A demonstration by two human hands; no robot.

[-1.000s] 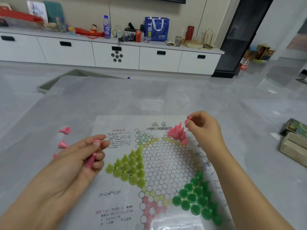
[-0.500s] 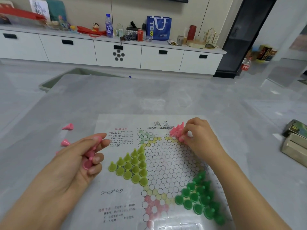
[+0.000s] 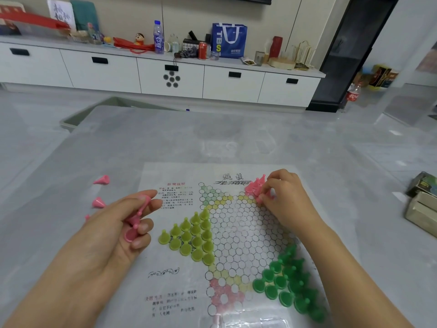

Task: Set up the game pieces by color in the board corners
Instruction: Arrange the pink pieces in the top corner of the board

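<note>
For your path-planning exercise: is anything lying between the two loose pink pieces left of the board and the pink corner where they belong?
Yes. The left hand, holding pink pieces, and the board's printed margin lie between the loose pink pieces and the pink corner, where the right hand works.

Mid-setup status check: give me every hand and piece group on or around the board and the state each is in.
left hand: holds spare pink pieces
right hand: pinches one pink piece at the board's far corner
pink group: upright, partly filled
yellow-green pieces: upright, in their corner
dark green pieces: upright, in their corner
loose pink pieces: tipped over, on the table left of the board
</note>
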